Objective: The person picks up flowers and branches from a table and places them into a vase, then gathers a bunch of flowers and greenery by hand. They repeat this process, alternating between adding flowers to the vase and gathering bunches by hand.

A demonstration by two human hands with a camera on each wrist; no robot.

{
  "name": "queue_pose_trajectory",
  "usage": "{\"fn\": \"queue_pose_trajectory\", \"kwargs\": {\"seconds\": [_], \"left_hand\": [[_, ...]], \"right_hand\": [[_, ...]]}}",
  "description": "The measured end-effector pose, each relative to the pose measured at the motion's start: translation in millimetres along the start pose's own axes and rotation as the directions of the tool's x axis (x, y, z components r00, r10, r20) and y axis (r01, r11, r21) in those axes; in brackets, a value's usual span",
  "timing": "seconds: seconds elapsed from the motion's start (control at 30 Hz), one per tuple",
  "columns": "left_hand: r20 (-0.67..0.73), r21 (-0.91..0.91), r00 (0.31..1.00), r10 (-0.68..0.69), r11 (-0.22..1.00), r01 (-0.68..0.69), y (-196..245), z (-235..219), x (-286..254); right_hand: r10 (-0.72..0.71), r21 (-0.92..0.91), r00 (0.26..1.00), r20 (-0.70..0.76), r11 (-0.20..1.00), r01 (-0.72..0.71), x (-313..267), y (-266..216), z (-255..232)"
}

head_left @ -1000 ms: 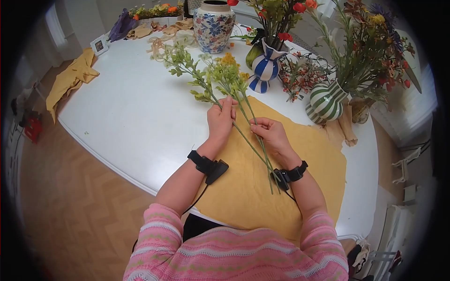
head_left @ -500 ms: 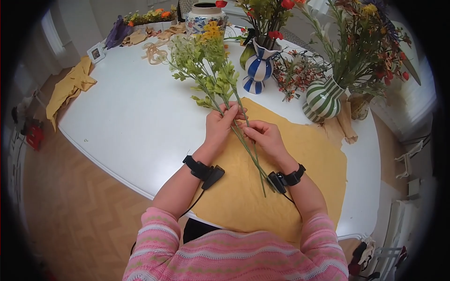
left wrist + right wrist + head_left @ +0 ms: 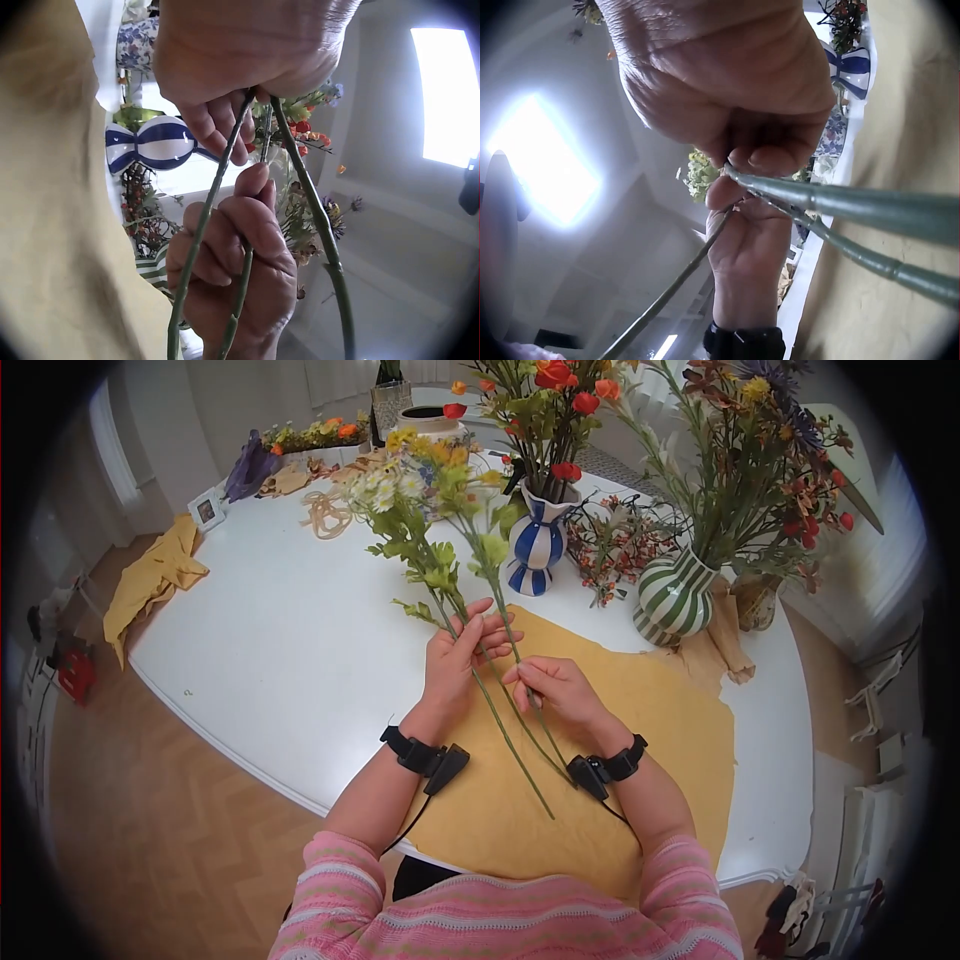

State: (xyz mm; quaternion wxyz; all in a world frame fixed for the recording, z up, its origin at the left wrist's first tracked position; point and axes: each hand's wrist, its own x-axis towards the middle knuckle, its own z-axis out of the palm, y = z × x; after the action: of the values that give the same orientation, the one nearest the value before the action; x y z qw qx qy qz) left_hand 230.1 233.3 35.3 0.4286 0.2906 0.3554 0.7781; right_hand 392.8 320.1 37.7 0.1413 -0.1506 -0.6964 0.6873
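Observation:
In the head view, the left hand (image 3: 462, 658) grips green stems of a small bunch with white daisies (image 3: 398, 490) and leafy sprigs, thumb across the stems. Just right of it, the right hand (image 3: 560, 688) pinches a stem (image 3: 506, 622) that carries yellow-orange blooms. The stem ends hang over a mustard paper sheet (image 3: 620, 760) on the white table. The left wrist view shows three stems (image 3: 319, 217) running below the left palm (image 3: 247, 52), with the right hand's curled fingers (image 3: 225, 247) around one. In the right wrist view, thick stems (image 3: 840, 199) leave the right fingertips (image 3: 769, 157).
A blue-white vase (image 3: 540, 545) of red flowers and a green-striped vase (image 3: 675, 600) with a tall arrangement stand beyond the paper. Berry sprigs (image 3: 615, 550) lie between them. Farther back are a floral vase (image 3: 430, 422), a raffia coil (image 3: 326, 515), a photo frame (image 3: 207, 510) and crumpled paper (image 3: 160, 580).
Both hands have moved slightly nearer the body with the stems. The stem in the right hand now stands more apart from the others, and the left fingers have spread somewhat.

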Motion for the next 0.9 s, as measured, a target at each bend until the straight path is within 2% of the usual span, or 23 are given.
{"fn": "queue_pose_trajectory", "kwargs": {"seconds": [0.07,0.17,0.27,0.33,0.37,0.43,0.57,0.63,0.67,0.73,0.8,0.87,0.9], "left_hand": [[0.064,0.021,0.998,-0.02,1.0,0.019,1.9,0.5,-1.7],[0.042,0.009,0.999,-0.021,1.0,0.02,-2.3,-3.2,-0.9],[0.039,0.034,0.999,-0.016,0.999,0.015,-3.0,-5.5,0.0],[0.039,0.048,0.999,-0.012,0.999,0.01,-2.1,-5.2,0.3],[0.038,0.051,0.999,-0.013,0.999,0.012,-1.5,-4.9,0.0],[0.04,0.051,0.999,-0.011,0.999,0.009,-0.1,-3.2,-0.2],[0.057,0.029,0.998,0.003,1.0,-0.005,6.6,1.4,-1.9],[0.057,0.023,0.998,0.012,1.0,-0.013,9.2,0.7,-2.3],[0.056,0.036,0.998,0.014,0.999,-0.016,9.6,-1.2,-1.9],[0.06,0.043,0.998,0.02,0.999,-0.022,8.7,-3.4,0.2],[0.06,0.035,0.998,0.017,0.999,-0.02,7.8,-4.6,1.0],[0.062,0.038,0.998,0.012,0.999,-0.015,7.4,-4.9,1.1],[0.062,0.043,0.998,0.005,0.999,-0.008,7.2,-4.7,0.7]], "right_hand": [[0.018,-0.01,1.0,0.007,1.0,-0.018,-0.8,0.2,1.1],[0.028,-0.021,0.999,0.041,0.999,-0.027,-1.4,-2.0,2.6],[0.092,-0.093,0.996,-0.007,0.991,-0.092,-2.6,-7.9,8.4],[0.054,-0.055,0.986,-0.159,0.996,-0.064,-3.8,-10.2,12.9],[0.05,-0.058,0.986,-0.161,0.997,-0.06,-4.1,-9.6,12.5],[-0.045,-0.194,0.976,-0.211,0.981,0.004,-4.5,-8.0,9.5],[-0.106,-0.144,0.967,-0.231,0.987,0.074,-11.3,-20.2,4.1],[-0.165,-0.137,0.926,-0.34,0.983,0.124,-18.6,-39.8,2.6],[-0.168,-0.143,0.925,-0.342,0.982,0.125,-21.6,-46.4,0.7],[-0.276,-0.164,0.87,-0.409,0.96,0.227,-26.6,-58.9,-5.1],[-0.262,-0.149,0.85,-0.457,0.965,0.217,-27.9,-71.4,-11.5],[-0.477,-0.208,0.696,-0.537,0.874,0.439,-22.3,-87.3,-16.3],[-0.519,-0.245,0.636,-0.571,0.847,0.471,-19.1,-98.8,-19.3]]}}
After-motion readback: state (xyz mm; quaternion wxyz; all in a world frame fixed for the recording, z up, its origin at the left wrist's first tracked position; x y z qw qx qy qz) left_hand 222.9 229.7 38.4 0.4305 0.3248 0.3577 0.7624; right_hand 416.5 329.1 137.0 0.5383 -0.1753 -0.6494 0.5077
